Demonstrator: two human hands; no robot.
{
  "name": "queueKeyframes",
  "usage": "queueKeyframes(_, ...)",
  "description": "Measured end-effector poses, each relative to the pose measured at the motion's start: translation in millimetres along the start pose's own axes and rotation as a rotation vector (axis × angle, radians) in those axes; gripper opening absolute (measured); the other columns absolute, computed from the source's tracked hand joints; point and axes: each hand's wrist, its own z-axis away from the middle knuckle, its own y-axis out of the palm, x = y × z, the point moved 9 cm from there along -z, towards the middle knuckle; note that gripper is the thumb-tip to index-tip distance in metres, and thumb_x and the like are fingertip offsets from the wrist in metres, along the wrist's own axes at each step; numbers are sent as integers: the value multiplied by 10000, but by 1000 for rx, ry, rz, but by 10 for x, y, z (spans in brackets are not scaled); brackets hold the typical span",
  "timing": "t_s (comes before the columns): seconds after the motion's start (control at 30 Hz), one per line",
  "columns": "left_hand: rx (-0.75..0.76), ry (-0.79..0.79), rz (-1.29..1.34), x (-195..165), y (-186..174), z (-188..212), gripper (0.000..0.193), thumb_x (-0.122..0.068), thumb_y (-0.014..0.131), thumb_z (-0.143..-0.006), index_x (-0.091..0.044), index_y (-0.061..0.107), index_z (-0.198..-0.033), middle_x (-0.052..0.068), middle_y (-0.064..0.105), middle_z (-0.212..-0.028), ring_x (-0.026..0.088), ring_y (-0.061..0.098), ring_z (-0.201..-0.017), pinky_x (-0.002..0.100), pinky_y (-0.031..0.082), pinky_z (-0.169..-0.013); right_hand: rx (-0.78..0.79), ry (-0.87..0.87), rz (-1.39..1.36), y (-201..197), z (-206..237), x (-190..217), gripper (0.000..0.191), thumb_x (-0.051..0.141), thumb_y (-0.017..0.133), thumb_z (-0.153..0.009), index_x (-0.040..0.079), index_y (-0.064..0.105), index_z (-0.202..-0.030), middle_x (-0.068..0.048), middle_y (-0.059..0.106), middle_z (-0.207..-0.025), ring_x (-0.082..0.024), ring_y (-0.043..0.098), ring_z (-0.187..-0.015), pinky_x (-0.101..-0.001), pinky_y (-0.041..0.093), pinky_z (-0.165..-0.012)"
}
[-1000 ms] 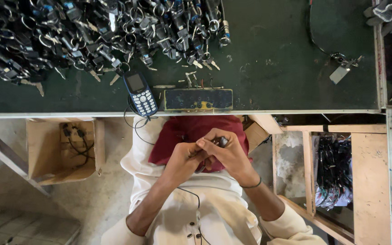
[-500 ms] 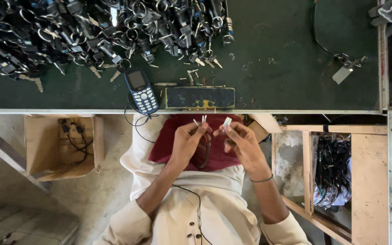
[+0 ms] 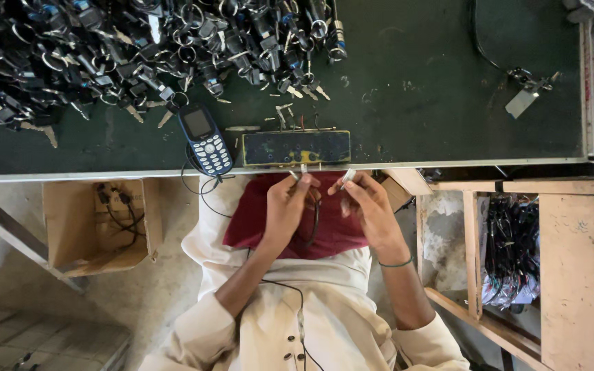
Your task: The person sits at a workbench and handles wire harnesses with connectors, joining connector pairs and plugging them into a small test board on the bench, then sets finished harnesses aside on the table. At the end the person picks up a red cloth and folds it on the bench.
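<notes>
My left hand (image 3: 287, 206) pinches a small metal key tip near the bench edge, just below a worn yellow-and-blue rectangular block (image 3: 295, 148). My right hand (image 3: 368, 206) holds a small lock part with a silver end, a dark wire loop (image 3: 314, 220) hanging between the two hands. Both hands are over a dark red cloth (image 3: 290, 233) on my lap. A big heap of black lock and key assemblies (image 3: 125, 48) covers the far left of the green bench top (image 3: 414, 110).
A blue keypad phone (image 3: 205, 139) lies by the block, its cable trailing off the edge. A loose keyed part (image 3: 527, 93) lies at the right. An open cardboard box (image 3: 97, 223) stands below left; a wooden rack with bagged black parts (image 3: 510, 251) is at the right.
My hands have risen from my lap toward the bench edge and drawn apart, each now pinching one small piece.
</notes>
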Motion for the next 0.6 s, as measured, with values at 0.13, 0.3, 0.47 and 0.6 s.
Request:
queueKeyframes(0.13,249,-224,476,214,137,175,337,-319,503,-1054,-76,610,-845,55,677,-835,165,655,-800,333,556,-734,16,69,-164,167,15,-46,208,160,582,-1089,-5,637,-1204,-69,679,-963,-79,586,-716,-234,469,-625)
queueKeyframes(0.3,482,-230,718,270,282,281,433,-347,513,-1174,-93,517,-823,41,608,-850,198,610,-866,372,482,-851,91,214,-47,468,36,-121,266,196,600,-1015,32,674,-1211,-67,728,-871,-86,646,-684,-196,448,-543)
queueKeyframes(0.47,459,-129,334,230,211,290,352,-317,520,-1117,-39,620,-926,12,626,-873,123,593,-839,303,497,-811,6,155,-15,458,-18,-52,168,141,686,-992,-17,684,-1048,-55,699,-786,-114,652,-618,-258,542,-537)
queueKeyframes(0.6,255,40,-50,46,83,258,243,-206,605,-1015,14,703,-1050,19,714,-866,62,625,-760,238,537,-704,-51,112,24,432,-65,-57,178,131,702,-995,-42,704,-1038,-24,658,-789,-89,625,-673,-279,550,-594)
